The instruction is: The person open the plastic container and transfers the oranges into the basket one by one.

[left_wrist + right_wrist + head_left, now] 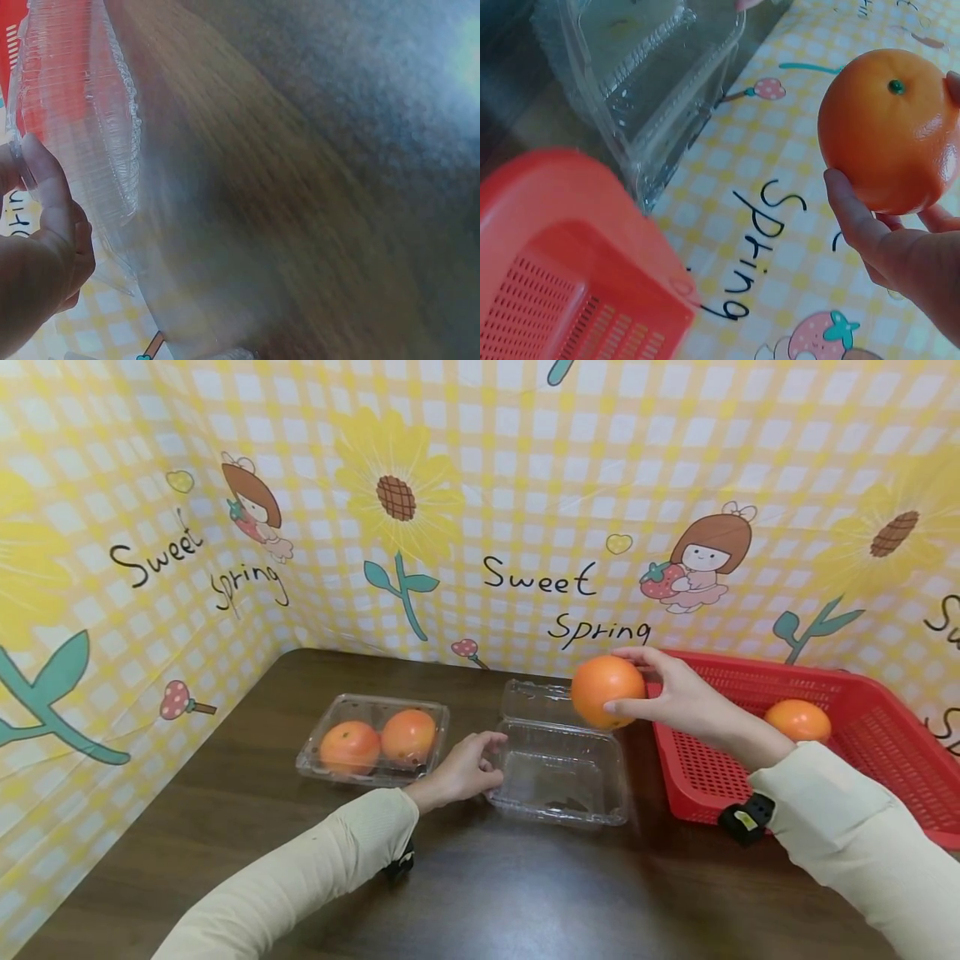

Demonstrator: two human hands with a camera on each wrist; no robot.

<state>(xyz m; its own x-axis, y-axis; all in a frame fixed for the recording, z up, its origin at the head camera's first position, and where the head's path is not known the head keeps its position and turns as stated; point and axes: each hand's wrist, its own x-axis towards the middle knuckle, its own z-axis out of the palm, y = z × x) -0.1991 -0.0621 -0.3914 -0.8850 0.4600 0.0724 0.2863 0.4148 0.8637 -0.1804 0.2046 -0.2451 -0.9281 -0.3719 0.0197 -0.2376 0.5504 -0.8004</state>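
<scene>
Head view: from above, facing forward and down across the table [487,893] to the cloth [480,468]; the farthest of the three. Left wrist view: close to the left hand [49,244], turned sideways, with the open box [79,97] at upper left. Right wrist view: close to the right hand [907,251] and orange [889,135], turned sideways toward the cloth. All share the open box, cloth and basket [570,172].

There's "Sweet" [540,578] over "Spring" [600,631], black script on the checked cloth [517,460] behind the tabletop's [187,852] far edge! A second "Sweet Spring" [193,545] slants by the far left corner; farther right, a cut-off "Sw" [943,614] peeks in.
</scene>
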